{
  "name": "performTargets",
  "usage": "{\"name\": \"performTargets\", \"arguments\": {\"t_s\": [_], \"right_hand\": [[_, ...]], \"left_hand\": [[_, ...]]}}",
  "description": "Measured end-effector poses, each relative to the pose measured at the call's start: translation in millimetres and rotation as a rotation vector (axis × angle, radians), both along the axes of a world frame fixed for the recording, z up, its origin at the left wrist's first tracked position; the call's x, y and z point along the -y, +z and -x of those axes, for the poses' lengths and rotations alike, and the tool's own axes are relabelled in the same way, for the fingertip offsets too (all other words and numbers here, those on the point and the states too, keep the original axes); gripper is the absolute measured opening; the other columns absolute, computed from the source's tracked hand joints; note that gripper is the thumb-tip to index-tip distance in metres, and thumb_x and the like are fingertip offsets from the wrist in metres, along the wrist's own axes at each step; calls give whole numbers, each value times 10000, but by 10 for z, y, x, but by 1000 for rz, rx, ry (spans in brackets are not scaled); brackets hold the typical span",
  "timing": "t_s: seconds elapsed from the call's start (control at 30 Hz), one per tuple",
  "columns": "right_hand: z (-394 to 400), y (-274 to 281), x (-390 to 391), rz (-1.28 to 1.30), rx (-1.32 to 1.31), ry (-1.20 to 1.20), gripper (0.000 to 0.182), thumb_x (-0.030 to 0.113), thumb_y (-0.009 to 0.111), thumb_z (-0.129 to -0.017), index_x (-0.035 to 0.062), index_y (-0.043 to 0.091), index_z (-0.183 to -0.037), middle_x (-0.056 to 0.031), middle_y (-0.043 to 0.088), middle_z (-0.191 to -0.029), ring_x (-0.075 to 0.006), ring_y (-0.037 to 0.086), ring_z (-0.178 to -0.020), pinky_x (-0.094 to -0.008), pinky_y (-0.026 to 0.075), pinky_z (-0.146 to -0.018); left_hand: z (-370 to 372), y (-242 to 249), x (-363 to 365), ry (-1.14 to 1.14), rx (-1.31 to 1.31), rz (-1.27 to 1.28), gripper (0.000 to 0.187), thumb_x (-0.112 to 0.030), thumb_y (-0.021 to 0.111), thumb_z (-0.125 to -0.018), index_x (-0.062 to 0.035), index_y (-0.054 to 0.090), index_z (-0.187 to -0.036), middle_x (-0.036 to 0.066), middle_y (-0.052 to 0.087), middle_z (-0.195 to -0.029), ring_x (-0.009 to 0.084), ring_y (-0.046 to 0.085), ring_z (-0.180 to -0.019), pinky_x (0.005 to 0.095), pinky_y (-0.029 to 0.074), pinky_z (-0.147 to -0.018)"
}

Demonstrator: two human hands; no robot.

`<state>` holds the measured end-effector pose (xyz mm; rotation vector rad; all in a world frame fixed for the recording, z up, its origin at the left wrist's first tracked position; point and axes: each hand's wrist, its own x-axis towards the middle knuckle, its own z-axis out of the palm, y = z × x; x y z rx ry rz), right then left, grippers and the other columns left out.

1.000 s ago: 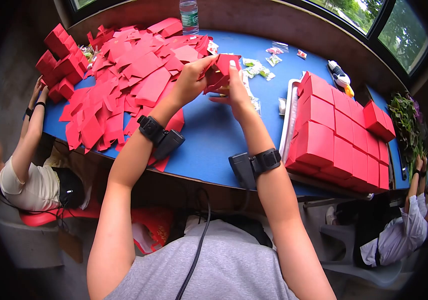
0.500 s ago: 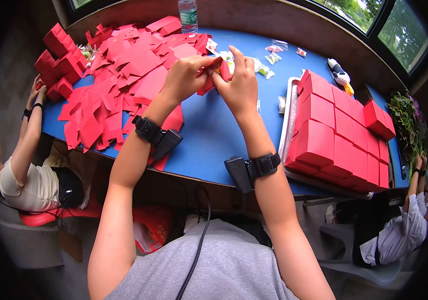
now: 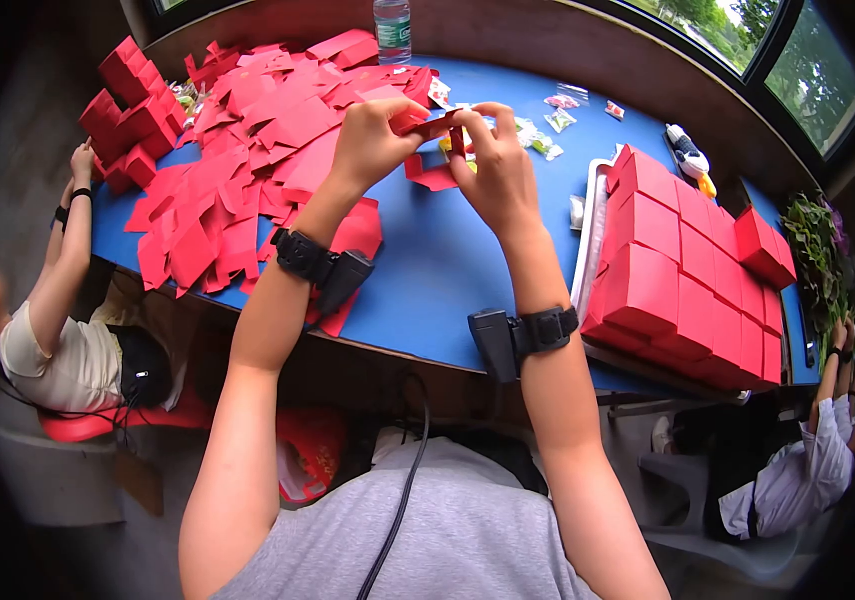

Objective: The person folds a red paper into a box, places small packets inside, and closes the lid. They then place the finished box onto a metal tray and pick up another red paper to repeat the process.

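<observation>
Over the blue table, a partly folded red paper box is held between my two hands. My left hand pinches its upper left edge. On the other side, my right hand grips a raised flap, thumb below and fingers above. One red panel hangs down between the hands, and part of the box is hidden behind the fingers. Small wrapped candies lie just beyond my right hand. To the left spreads a big heap of flat red box blanks.
Folded red boxes fill a white tray at right. More boxes are stacked at far left, near another person's hands. A water bottle stands at the back. A blue table carries everything; another person sits far right.
The held box has opened out, its red panel now showing lower between my hands. My right hand has shifted slightly right, and the whole view has moved a little.
</observation>
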<state>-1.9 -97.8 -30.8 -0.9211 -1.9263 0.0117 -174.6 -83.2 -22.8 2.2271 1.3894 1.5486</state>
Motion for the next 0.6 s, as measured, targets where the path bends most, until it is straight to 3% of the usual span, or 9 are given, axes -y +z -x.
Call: {"name": "performTargets", "arguments": {"t_s": [0.23,0.33,0.4,0.43,0.5,0.53,0.57,0.6], "right_hand": [[-26,-96,-84,53,-7,40,203,69,656,-717,49,573,-901,-148,549,-991,-326,615,-724,-391,511,-640],[-15,-131,-157,62,-127,144,166,70,649,-758,28,575,-901,-155,557,-963,-298,626,-689,-363,511,-606],[-2,-100,-166,462,-393,308,155,73,624,-816,-6,553,-928,-137,578,-940,-219,641,-698,-304,531,-602],[2,-74,-152,462,-394,310,155,73,624,-816,-6,553,-928,-137,578,-940,-219,641,-698,-304,531,-602],[5,9,-96,596,-708,427,152,74,581,-866,-36,527,-955,-110,592,-935,-155,635,-735,-261,551,-636],[-15,84,-40,635,-735,373,160,67,568,-875,-45,512,-975,-100,603,-938,-144,628,-783,-263,563,-684],[-35,68,-59,636,-737,371,160,67,568,-875,-45,512,-975,-100,603,-938,-144,628,-783,-263,563,-684],[-51,64,-85,641,-760,366,152,67,565,-877,-43,514,-968,-105,604,-938,-149,626,-801,-266,563,-683]], "left_hand": [[32,-25,-41,-56,12,89,156,-44,664,-686,-18,667,-839,122,667,-756,188,671,-706,280,527,-660],[52,-38,-88,-172,52,24,175,-4,642,-763,8,625,-936,50,658,-812,140,645,-762,259,520,-704],[51,32,-58,-387,209,231,310,-114,686,-786,-24,589,-1067,49,633,-969,147,605,-937,282,495,-814],[45,62,-39,-385,208,231,310,-114,686,-786,-24,589,-1067,49,633,-969,147,605,-937,282,495,-814],[40,114,15,-649,273,224,414,-207,707,-788,-13,576,-1129,118,599,-1093,173,577,-1019,321,473,-881],[50,157,68,-719,310,341,480,-216,734,-754,-42,569,-1170,120,568,-1151,191,522,-1095,333,434,-931],[56,165,77,-721,309,344,480,-216,734,-754,-42,569,-1170,120,568,-1151,191,522,-1095,333,434,-931],[55,170,78,-596,80,210,502,-224,741,-742,-57,566,-1181,109,568,-1150,208,511,-1107,346,413,-952]]}}
